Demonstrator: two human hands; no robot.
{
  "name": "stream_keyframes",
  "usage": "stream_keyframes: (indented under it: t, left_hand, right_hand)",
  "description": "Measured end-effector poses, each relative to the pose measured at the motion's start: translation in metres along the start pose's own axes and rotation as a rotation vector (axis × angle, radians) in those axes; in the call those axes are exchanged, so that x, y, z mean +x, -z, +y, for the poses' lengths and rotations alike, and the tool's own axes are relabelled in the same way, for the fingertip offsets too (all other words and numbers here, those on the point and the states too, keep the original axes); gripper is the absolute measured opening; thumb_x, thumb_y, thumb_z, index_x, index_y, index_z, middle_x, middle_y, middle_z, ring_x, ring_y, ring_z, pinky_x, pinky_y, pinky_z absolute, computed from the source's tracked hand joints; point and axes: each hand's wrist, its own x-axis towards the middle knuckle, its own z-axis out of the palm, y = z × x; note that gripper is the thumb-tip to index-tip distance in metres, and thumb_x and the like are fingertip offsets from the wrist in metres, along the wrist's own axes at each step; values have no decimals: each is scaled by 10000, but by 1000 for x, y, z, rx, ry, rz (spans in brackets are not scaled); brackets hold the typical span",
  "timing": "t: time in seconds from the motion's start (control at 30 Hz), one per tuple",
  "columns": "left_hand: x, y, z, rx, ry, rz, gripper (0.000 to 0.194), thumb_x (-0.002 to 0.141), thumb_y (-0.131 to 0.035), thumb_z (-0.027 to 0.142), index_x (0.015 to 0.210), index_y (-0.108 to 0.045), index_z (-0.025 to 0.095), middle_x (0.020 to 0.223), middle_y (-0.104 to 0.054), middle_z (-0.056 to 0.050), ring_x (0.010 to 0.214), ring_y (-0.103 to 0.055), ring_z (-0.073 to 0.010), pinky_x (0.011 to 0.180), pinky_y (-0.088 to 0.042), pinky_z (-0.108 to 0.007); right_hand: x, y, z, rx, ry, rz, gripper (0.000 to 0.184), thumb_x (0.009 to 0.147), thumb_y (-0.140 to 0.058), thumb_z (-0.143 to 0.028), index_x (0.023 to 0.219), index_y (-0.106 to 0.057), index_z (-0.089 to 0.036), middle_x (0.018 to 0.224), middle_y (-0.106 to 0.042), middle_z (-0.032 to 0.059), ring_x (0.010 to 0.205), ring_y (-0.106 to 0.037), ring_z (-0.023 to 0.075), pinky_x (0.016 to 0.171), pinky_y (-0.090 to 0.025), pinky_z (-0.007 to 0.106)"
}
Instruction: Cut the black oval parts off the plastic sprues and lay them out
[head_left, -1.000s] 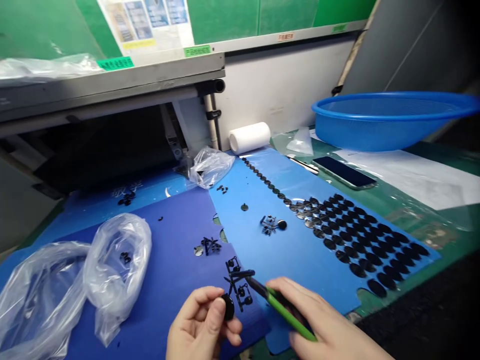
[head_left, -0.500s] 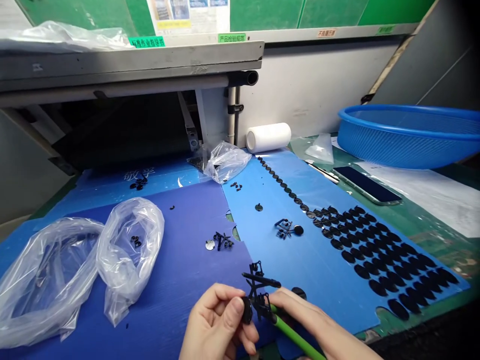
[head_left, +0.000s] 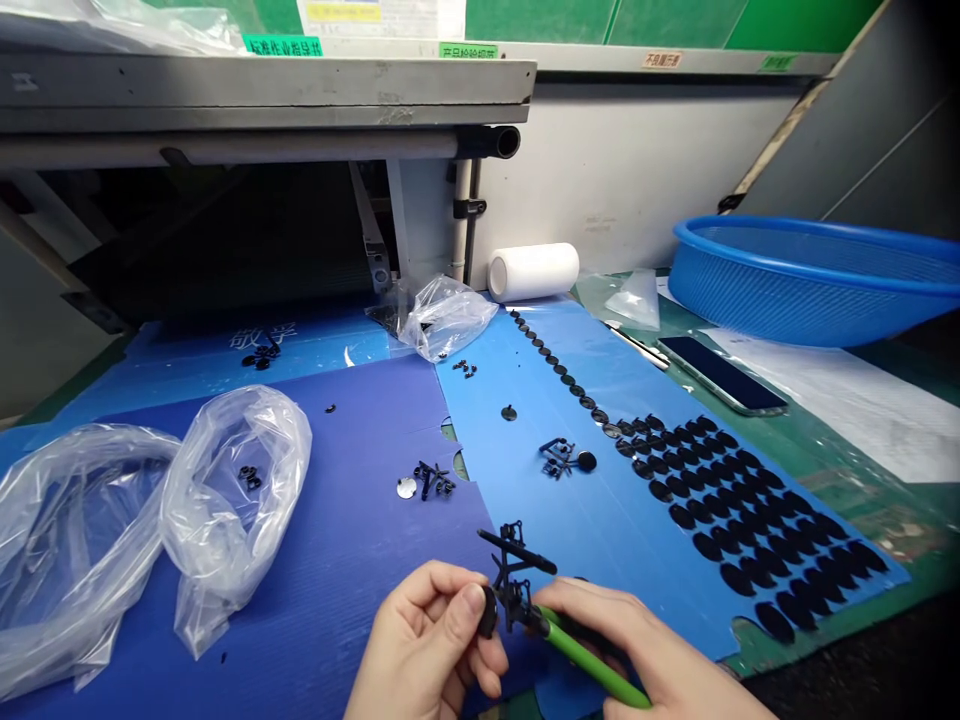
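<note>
Fingers of left hand (head_left: 431,650) pinch a black disc (head_left: 487,612) on a sprue (head_left: 514,575), while right hand (head_left: 645,660) grips green cutters (head_left: 589,660).

Two hands (head_left: 431,650), three plastic bags (head_left: 232,500), one blue basket (head_left: 810,285), one phone (head_left: 720,373)

Head camera looks forward and down, close over the worktable (head_left: 825,470).
</note>
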Motion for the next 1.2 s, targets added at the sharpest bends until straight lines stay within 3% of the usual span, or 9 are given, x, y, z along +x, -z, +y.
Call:
stream_keyframes:
  t: [0.13, 0.3, 0.47, 0.53, 0.67, 0.77, 0.87, 1.03, 1.2]
  left_hand:
    - [3, 7, -3, -21, -33, 72, 282, 503, -799, 287, 619, -615, 107, 442, -553, 8, 344, -468, -40, 348, -351, -101]
    - [6, 23, -2, 18, -77, 181, 301, 500, -801, 277, 658, -611, 105, 505, -569, 8, 414, -490, -46, 401, -398, -111]
    - [5, 30, -5, 185, -157, 212, 321, 552, -761, 334, 720, -590, 121, 497, -599, -5, 422, -509, -72, 438, -414, -133]
    - [7, 24, -10, 421, -195, 173, 276, 621, -700, 333, 748, -569, 126, 520, -599, -11, 445, -531, -96, 450, -424, -157]
    - [23, -9, -24, 1004, -232, -67, 121, 774, -441, 257, 769, -513, 160, 589, -543, -10, 519, -552, -148, 456, -421, -225]
    - [41, -40, -33, 1157, -332, -170, 110, 771, -416, 177, 739, -521, 182, 695, -545, -21, 581, -543, -159, 569, -415, -278]
    - [54, -61, -34, 1271, -446, -210, 134, 777, -402, 152, 748, -527, 189, 781, -522, -33, 715, -537, -194, 690, -379, -322]
    - [49, -59, -25, 1385, -463, -212, 160, 813, -378, 206, 853, -532, 199, 858, -507, -40, 723, -518, -190, 676, -364, -311]
    - [30, -43, -18, 1417, -437, -175, 163, 817, -385, 283, 827, -533, 215, 740, -497, 0, 560, -479, -146, 565, -352, -270]
  right_hand:
    - [7, -7, -4, -36, -11, 34, 424, 491, -370, -5, 749, -642, -205, 744, -648, -2, 743, -581, 193, 599, -421, 225]
    - [20, -19, 3, 8, -6, 42, 308, 559, -387, -38, 693, -622, -184, 731, -626, 28, 778, -551, 214, 638, -402, 263]
    - [32, -11, 8, 32, 52, 42, 256, 546, -411, -63, 661, -601, -191, 669, -604, 8, 700, -518, 185, 603, -361, 245]
    - [34, -1, 7, 7, 81, 83, 250, 547, -418, -68, 679, -590, -193, 649, -582, -8, 650, -493, 161, 560, -339, 230]
    - [32, 28, 11, -44, 120, 172, 243, 558, -415, -69, 700, -551, -211, 570, -487, -56, 527, -409, 112, 464, -281, 205]
    - [24, 53, 24, -66, 97, 291, 257, 613, -395, -71, 769, -526, -228, 585, -441, -60, 521, -387, 112, 459, -274, 208]
    - [19, 73, 48, -95, 56, 433, 229, 707, -377, -112, 868, -485, -235, 652, -466, -42, 557, -416, 131, 503, -301, 226]
    - [34, 81, 87, -123, 53, 469, 203, 756, -449, -181, 954, -437, -223, 785, -535, 8, 652, -496, 165, 569, -348, 256]
    - [61, 74, 101, -153, 106, 410, 287, 700, -583, -203, 964, -474, -188, 798, -525, 0, 691, -496, 162, 595, -357, 274]
